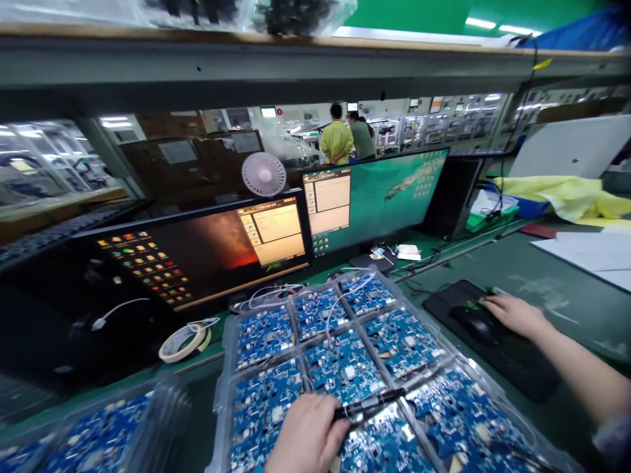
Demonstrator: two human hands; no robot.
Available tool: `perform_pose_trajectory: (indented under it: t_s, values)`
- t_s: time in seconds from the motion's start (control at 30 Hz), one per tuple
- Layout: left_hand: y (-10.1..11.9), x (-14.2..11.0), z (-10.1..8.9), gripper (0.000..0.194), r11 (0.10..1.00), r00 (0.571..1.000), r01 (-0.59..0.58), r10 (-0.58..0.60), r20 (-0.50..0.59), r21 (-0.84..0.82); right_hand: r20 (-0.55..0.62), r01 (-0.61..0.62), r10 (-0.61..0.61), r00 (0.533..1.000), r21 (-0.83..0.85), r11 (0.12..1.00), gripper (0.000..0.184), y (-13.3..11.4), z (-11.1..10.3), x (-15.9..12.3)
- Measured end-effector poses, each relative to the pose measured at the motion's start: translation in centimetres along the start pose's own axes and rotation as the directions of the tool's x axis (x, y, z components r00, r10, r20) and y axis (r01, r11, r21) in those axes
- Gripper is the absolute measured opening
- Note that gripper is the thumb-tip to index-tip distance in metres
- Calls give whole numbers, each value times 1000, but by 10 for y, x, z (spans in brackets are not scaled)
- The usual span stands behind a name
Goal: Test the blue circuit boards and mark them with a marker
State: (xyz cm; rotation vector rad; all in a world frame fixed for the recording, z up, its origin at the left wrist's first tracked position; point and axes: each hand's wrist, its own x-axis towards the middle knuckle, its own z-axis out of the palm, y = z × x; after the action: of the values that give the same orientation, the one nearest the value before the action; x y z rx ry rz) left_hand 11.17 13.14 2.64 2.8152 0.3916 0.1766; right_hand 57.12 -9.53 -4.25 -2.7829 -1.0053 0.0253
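Observation:
My left hand (310, 430) is closed around a slim black pen-like tool (372, 402), its far end pointing right. The tool lies low over a clear plastic divided tray (224, 384), whose compartments hold blue circuit boards (340, 368). A thin white cable (338, 305) runs across the boards near the tray's far side. My right hand (517, 315) rests to the right of a black computer mouse (476, 323), on a black mouse pad (530, 374). Its fingers stretch out toward the mouse; small, unclear details show by the fingertips.
Two lit monitors (374, 197) stand behind the tray, with a small white fan (264, 175) between them. Masking tape (185, 341) lies left of the tray, and stacked trays (162, 420) of boards are nearer. Papers (586, 256) lie right. A shelf (296, 66) crosses overhead; people stand beyond.

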Motion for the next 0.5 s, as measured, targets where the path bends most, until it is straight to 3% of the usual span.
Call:
perform_pose_trajectory:
  t_s: [0.23, 0.5]
  values:
    - [3, 0, 0, 15, 999, 999, 37, -37, 18, 7, -16, -14, 15, 1000, 91, 996, 40, 32, 37, 6]
    - [1, 1, 2, 14, 1000, 1000, 23, -23, -8, 7, 13, -23, 21, 1000, 170, 985, 41, 39, 47, 13]
